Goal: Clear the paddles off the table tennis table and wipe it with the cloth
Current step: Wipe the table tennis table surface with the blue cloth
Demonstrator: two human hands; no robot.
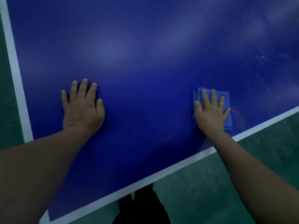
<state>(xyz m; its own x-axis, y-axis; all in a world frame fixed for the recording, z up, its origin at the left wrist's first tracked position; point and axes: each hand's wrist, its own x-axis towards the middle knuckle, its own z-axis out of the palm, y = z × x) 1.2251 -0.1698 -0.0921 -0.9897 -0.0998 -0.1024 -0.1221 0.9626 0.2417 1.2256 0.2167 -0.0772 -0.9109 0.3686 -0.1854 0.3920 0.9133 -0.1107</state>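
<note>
Head view: right hand presses cloth near table edge.

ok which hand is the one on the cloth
The right hand: it lies flat on the folded blue cloth near the table's white edge line. The left hand rests flat on bare blue table.

The table tennis table has a smooth blue top with a soft sheen; pale patches of reflected light lie across it. Its edge lines are flat white, without gloss. Faint whitish specks and smears mark the surface toward the right. The cloth is a folded blue fabric, matt, soft-looking, with layered edges showing. The floor is green, dull-finished, and mottled with a slightly rough, scuffed look.
</note>
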